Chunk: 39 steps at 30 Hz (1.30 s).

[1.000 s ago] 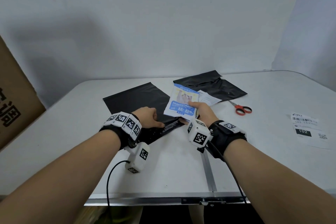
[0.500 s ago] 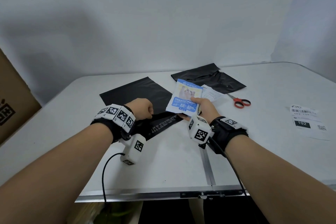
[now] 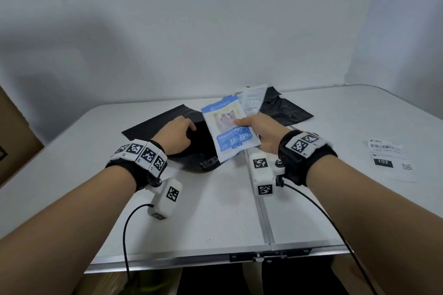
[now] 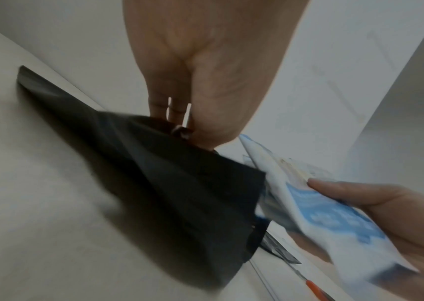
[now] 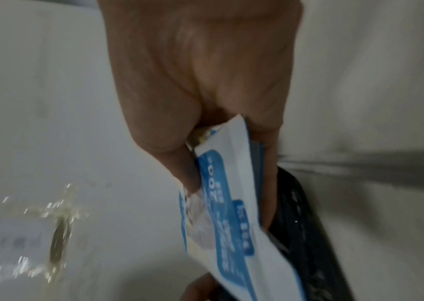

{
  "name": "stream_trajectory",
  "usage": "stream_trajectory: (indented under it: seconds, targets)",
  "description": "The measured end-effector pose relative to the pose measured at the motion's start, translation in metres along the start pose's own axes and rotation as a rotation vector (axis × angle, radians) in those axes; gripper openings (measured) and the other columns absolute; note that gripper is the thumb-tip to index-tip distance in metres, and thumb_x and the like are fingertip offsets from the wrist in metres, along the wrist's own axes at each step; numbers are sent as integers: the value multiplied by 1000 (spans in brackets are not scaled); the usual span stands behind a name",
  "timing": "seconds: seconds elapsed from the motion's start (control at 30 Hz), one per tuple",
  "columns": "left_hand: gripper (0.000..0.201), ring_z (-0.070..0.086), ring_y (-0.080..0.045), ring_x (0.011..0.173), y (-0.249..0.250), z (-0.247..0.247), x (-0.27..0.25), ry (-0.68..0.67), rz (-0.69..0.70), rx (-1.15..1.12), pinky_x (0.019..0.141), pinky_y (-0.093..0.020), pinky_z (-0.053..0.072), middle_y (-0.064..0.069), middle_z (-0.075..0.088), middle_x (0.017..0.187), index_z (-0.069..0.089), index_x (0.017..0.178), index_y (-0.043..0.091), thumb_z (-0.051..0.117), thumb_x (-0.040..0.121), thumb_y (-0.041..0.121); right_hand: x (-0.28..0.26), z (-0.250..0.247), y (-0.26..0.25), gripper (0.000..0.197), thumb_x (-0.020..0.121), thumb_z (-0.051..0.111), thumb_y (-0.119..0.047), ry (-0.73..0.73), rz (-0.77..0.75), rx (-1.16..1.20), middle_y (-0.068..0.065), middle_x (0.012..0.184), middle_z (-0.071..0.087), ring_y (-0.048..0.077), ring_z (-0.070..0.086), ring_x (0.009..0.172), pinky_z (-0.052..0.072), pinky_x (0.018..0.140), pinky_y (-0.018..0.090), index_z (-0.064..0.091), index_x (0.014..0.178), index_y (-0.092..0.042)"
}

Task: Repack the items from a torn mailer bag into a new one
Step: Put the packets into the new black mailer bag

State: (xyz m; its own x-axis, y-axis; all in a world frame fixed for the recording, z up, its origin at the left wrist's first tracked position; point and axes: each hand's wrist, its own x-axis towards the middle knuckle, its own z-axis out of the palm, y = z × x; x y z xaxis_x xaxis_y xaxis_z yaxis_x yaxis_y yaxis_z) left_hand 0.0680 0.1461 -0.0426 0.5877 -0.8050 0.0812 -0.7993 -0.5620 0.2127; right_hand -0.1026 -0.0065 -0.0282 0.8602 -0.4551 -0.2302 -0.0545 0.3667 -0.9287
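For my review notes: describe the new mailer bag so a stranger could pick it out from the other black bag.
On the white table, two black bags lie. The new mailer bag is the nearer, left one, its mouth lifted by the left hand; the torn bag lies crumpled behind the right hand.

Cardboard box [image 3: 14, 141] beside table [image 3: 211, 218]

White table [image 3: 215, 218], black mailer bags [image 3: 153, 124] [image 3: 285, 112], shipping label [image 3: 388, 160]

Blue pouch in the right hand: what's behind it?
A white printed sheet sticks out behind the blue pouch, both in the right hand grip. Farther back lies a black mailer. How far the sheet runs down behind the pouch is covered.
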Motion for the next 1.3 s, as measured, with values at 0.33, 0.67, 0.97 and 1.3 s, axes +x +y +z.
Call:
stream_trajectory:
  seconds: [0.33,0.67,0.97,1.3]
  targets:
    - [71,44,-29,128,2,5,3,-12,73,-80,104,-29,38,-8,25,149,24,150,8,46,85,-8,-2,-1,-5,42,86,64,-16,-168,184,-701,16,124,64,33,63,109,48,98,46,56,126,-7]
    - [83,45,-28,125,-7,7,-1,43,318,30,100,-43,45,-1,27,150,23,151,23,50,79,-8,12,18,14,19,91,60,-20,-308,401,-551,11,86,70,19,67,69,55,70,31,62,97,-2]
    - [77,54,-34,102,-17,-3,-16,175,85,55,90,-43,50,-12,37,130,34,143,31,47,78,-7,4,8,19,24,97,51,-20,-71,397,-110,13,66,73,19,71,51,58,48,26,61,93,1]
    - [59,49,-26,77,3,-7,-26,131,-7,-50,73,-37,50,-13,45,112,42,129,23,46,78,-8,13,27,25,25,102,39,-16,99,337,199,19,85,61,28,63,69,58,63,41,50,93,4]
